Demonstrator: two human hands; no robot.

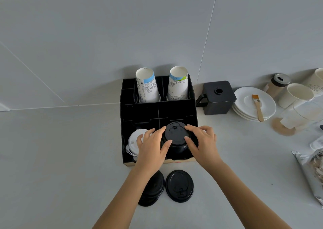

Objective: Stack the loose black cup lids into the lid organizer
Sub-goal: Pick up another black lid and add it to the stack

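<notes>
Head view: both hands — left hand (151,145), right hand (202,142) — clasp the black lid stack (176,137) at the organizer (158,112)'s front-right corner; uneven pressure could tip it.

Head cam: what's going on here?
A person is setting black lids into the black organizer. Both hands, left hand and right hand, hold the stack of black lids in its front right compartment. White lids fill the front left one, and two paper cup stacks stand at the back. Loose black lids lie on the counter in front.
</notes>
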